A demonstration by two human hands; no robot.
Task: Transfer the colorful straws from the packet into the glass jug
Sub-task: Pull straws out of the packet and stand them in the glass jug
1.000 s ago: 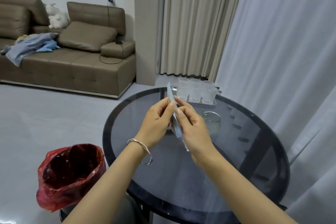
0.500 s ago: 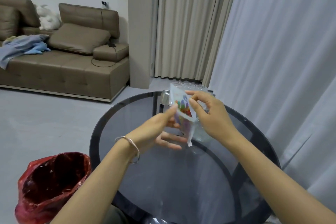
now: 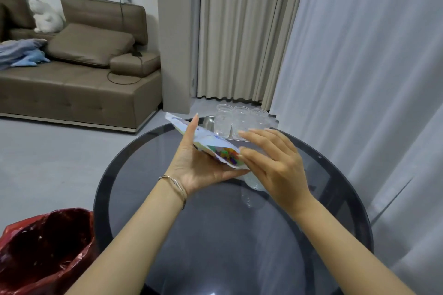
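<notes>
A clear plastic packet of colorful straws (image 3: pixel 211 145) lies tilted across my left hand (image 3: pixel 194 163), which grips it from below with the thumb on top. Its open end, showing the straws' coloured tips, faces my right hand (image 3: pixel 271 165). That hand's fingers are spread and touch the packet's open end; I cannot tell whether they pinch anything. The glass jug (image 3: pixel 254 182) stands on the round dark glass table (image 3: pixel 148 175), mostly hidden behind my right hand and the packet.
Three ribbed clear glasses (image 3: pixel 241 121) stand on a metal tray (image 3: pixel 208 122) at the table's far edge. A bin with a red bag (image 3: pixel 45 254) stands on the floor at lower left. A brown sofa (image 3: pixel 72 88) is at the back left, curtains to the right.
The packet has turned from upright to lying nearly flat across my left palm. My right hand let go of its top and moved to its open end.
</notes>
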